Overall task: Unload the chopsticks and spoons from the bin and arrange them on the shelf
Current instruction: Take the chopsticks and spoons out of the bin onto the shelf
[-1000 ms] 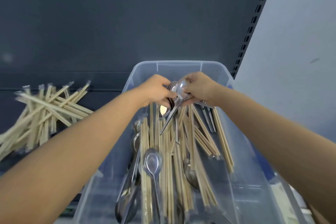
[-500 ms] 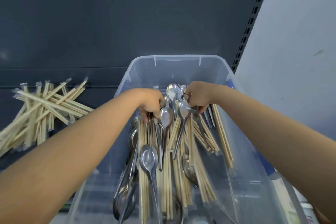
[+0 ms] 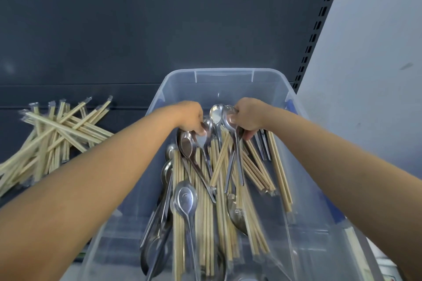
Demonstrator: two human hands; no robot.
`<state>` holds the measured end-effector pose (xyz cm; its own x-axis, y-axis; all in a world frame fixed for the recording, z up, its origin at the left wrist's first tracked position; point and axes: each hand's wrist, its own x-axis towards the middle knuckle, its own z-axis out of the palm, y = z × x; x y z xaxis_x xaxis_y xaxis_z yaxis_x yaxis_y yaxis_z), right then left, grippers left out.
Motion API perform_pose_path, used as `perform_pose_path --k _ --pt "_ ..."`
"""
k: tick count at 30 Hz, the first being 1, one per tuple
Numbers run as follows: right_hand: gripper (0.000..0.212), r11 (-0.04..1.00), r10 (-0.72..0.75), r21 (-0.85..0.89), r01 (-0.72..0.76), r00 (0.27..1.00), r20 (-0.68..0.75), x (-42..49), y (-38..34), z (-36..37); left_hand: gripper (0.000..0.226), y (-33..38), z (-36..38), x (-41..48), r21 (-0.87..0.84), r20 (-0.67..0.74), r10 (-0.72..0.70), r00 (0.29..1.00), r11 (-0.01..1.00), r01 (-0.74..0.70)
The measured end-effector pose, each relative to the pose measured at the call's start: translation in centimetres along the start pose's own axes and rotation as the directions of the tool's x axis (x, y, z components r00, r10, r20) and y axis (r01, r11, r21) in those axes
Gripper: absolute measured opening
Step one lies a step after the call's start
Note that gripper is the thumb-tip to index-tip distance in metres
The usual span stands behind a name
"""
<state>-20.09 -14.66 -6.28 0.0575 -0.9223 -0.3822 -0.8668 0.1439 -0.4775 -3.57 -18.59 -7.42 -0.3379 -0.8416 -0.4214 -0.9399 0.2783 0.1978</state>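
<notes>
A clear plastic bin (image 3: pixel 225 75) stands on the dark shelf and holds many wrapped wooden chopsticks (image 3: pixel 205 212) and several metal spoons (image 3: pixel 186 198). Both my hands are inside its far end. My right hand (image 3: pixel 250 116) grips a bunch of spoons (image 3: pixel 225 116) near their bowls, the handles hanging down over the chopsticks. My left hand (image 3: pixel 190 117) curls its fingers round the bowl end of another spoon (image 3: pixel 188 146) that lies slanted in the bin. A loose pile of wrapped chopsticks (image 3: pixel 52 134) lies on the shelf (image 3: pixel 127 102) to the left of the bin.
The dark back panel of the shelf rises behind the bin. A slotted upright (image 3: pixel 319 23) runs along the right side, with a pale wall (image 3: pixel 370 64) beyond it.
My hands have parted a little inside the bin. My right hand keeps its bunch of spoons, which now hang straighter. My left hand has dropped onto another spoon. The bin looks nearer.
</notes>
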Motion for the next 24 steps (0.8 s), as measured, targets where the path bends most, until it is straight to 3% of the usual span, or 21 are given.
perform_pose_path --k 4,10,13,16,18,22,24 --pt "0.027 0.998 -0.042 0.052 0.041 0.999 0.025 -0.1 0.2 -0.1 0.017 0.2 0.1 1.1 -0.034 -0.109 0.053 0.993 0.998 -0.057" --pt "0.019 0.997 -0.063 -0.031 0.064 0.997 0.045 -0.1 0.6 -0.2 0.027 0.5 0.1 1.9 -0.011 -0.013 0.066 0.998 0.998 -0.066" --pt "0.012 0.992 -0.054 -0.112 0.057 0.998 0.030 -0.1 0.8 -0.3 0.026 0.6 -0.1 2.1 -0.107 -0.030 0.100 0.995 0.989 -0.103" --pt "0.021 0.992 -0.047 -0.121 0.047 0.999 0.003 0.0 0.8 -0.4 0.016 0.5 -0.7 2.1 -0.235 -0.136 0.121 0.983 0.960 -0.150" --pt "0.027 0.998 -0.038 -0.056 0.036 0.999 -0.028 0.1 0.6 -0.5 0.012 0.5 -1.1 2.0 -0.322 -0.240 0.088 0.967 0.932 -0.164" --pt "0.019 0.960 -0.031 0.271 0.067 0.990 -0.135 -0.1 0.1 -1.1 0.008 0.1 -1.9 1.7 -0.422 -0.397 -0.014 0.918 0.891 -0.168" --pt "0.013 0.919 -0.047 0.377 0.113 0.983 -0.179 -0.5 -0.1 -1.3 0.005 -0.2 -2.4 1.2 -0.428 -0.512 -0.066 0.856 0.884 -0.187"
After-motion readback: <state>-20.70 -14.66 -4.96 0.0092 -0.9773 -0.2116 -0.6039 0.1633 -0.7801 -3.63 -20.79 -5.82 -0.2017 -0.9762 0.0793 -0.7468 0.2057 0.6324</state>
